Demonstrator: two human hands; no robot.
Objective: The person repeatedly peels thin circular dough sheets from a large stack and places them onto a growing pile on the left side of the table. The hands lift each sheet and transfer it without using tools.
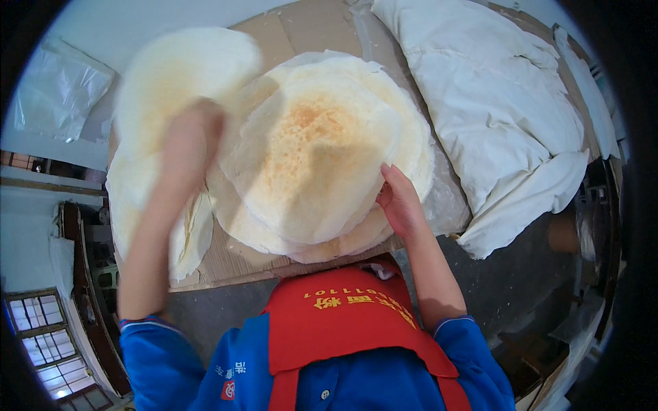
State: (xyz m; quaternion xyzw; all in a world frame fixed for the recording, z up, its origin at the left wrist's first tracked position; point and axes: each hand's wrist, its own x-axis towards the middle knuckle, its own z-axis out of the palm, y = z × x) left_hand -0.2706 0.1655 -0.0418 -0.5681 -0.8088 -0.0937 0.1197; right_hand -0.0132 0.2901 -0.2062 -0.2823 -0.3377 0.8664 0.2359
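Note:
A stack of large, thin round flatbreads (313,149) lies before me, the top one browned in its middle. My right hand (401,200) is at the stack's right edge, its thumb on the rim of the top flatbread and its fingers curled beneath. To the left, my left hand (200,128) is blurred by motion over a second, paler flatbread (195,56), which is blurred too; whether the fingers grip it cannot be made out. Under my left forearm lie more flatbreads (128,190), one with a folded edge.
Flattened cardboard (231,262) covers the work surface. A large white cloth (493,103) is heaped over something at the right, beside clear plastic sheeting (447,200). A clear plastic bag (67,87) is at the upper left. My red apron (339,318) is close to the front edge.

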